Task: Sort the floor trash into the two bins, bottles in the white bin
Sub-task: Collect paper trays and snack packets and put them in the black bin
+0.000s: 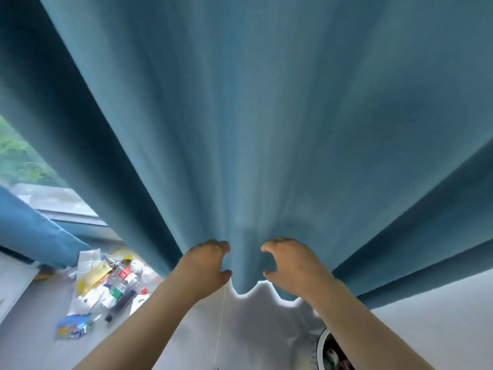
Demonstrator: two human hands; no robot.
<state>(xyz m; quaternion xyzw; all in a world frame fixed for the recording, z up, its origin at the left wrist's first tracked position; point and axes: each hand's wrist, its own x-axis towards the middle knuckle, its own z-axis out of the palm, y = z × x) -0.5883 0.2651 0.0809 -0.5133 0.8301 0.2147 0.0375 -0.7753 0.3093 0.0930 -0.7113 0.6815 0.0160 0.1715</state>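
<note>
A big blue curtain fills most of the view, its folds drawn together toward my hands. My left hand and my right hand are at its lower hem, fingers and thumbs curled round the gathered fabric between them. On the grey floor at lower left lies a trash pile. In it are a bottle with a red label, a bottle with a green label, a yellow packet and a blue packet. The white bin shows partly under my right forearm, with items inside.
A window with greenery outside is at the left, and a second blue curtain panel hangs beside it. A thin thread hangs from the hem by my left thumb. White wall shows below the curtain.
</note>
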